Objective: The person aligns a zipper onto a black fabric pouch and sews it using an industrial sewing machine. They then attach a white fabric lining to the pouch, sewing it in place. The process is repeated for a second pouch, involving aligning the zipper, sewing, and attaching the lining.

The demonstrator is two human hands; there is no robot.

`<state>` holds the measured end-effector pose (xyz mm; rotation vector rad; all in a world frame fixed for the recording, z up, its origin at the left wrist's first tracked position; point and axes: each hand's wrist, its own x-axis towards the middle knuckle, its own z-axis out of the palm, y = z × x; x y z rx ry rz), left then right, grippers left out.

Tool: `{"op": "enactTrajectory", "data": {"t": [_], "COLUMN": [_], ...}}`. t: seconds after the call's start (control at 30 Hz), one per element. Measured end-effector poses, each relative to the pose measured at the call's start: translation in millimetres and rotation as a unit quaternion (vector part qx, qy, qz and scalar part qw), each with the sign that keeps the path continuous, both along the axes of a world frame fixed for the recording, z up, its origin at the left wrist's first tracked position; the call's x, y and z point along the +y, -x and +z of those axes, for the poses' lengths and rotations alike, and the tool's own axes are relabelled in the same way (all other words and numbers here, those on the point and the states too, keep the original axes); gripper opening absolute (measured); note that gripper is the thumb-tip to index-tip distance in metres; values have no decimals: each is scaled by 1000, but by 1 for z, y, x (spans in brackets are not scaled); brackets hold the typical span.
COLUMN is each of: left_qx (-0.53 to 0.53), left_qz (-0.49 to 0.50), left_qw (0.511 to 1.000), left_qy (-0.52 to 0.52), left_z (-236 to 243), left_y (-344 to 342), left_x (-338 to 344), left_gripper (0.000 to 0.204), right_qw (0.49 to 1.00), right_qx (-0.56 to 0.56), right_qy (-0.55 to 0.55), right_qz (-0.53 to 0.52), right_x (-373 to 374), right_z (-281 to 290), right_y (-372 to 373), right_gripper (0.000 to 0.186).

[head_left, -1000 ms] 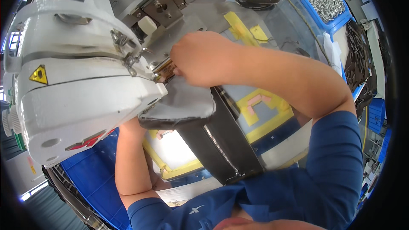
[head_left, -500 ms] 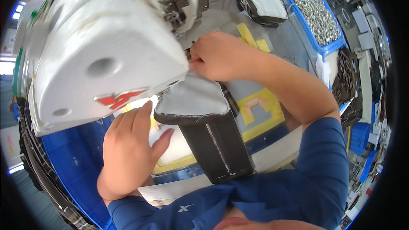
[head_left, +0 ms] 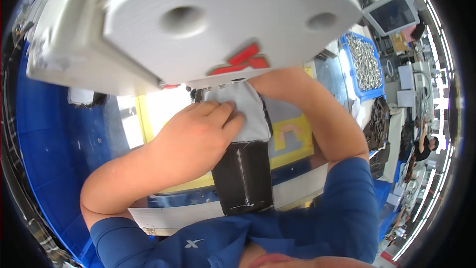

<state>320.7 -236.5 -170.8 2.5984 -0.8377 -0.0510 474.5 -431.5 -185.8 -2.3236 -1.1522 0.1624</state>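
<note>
The white sewing machine head (head_left: pixel 223 15), with red marks, fills the upper middle. Below it lies a black bag piece (head_left: pixel 250 173) with a zipper and a grey lining top (head_left: pixel 250 109). My left hand (head_left: pixel 203 134) rests on that grey lining, fingers bent and drawn together, gripping or pressing it. My right hand (head_left: pixel 280 82) reaches in under the machine head, just right of the lining; its fingers are hidden. Yellow tape and pink patches (head_left: pixel 290 136) lie on the work plate beside the bag.
A blue tray of metal pieces (head_left: pixel 364 62) sits at the right, near dark stacked pieces (head_left: pixel 377 124) and a monitor (head_left: pixel 389 12). A large blue bin (head_left: pixel 54 144) stands left, a small dark-edged piece (head_left: pixel 84 97) near it. A person (head_left: pixel 426 146) is at the far right.
My left hand has come out from low left onto the grey lining. The head view has shifted, so the machine head now fills the top and covers my right hand's fingers.
</note>
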Motion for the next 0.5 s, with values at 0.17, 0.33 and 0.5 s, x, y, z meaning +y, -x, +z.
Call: {"op": "enactTrajectory", "data": {"t": [0.17, 0.33, 0.5], "left_qx": [11, -13, -15], "left_qz": [2, 3, -6], "left_qw": [999, 999, 999], "left_qy": [-38, -44, -29], "left_z": [0, 1, 3], "left_y": [1, 4, 5], "left_x": [1, 4, 7], "left_gripper": [56, 46, 44], "right_qw": [994, 992, 986], "right_qx": [-94, -114, -130], "right_qy": [-16, 52, 99], "right_qz": [47, 14, 7], "right_x": [2, 7, 4], "right_z": [-14, -23, -26], "right_y": [-2, 6, 6], "right_gripper": [22, 20, 19]}}
